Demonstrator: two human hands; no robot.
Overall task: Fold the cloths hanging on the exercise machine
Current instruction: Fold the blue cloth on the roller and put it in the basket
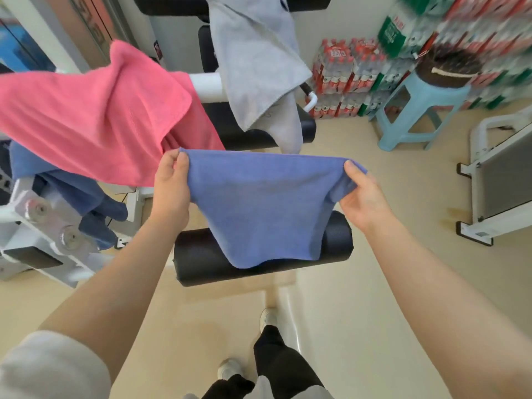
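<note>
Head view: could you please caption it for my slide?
Both hands hold a blue cloth by its top corners above a black roller pad.

Blue cloth (259, 203) stretched between my hands, lower edge draping the exercise machine's (201, 84) black roller, pink cloth (95, 116) and grey cloth (259, 59) hanging behind

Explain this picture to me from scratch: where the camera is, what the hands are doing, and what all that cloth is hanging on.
The single picture comes from a camera worn on a person's head, looking down past their own arms to their feet. The left hand and right hand each pinch a top corner of a blue cloth, holding it spread out; its lower edge hangs in front of a black padded roller of an exercise machine. More cloths hang on the machine: a pink cloth, a grey cloth and a darker blue one. To the right are a light blue stool and stacked bottle packs.
</note>
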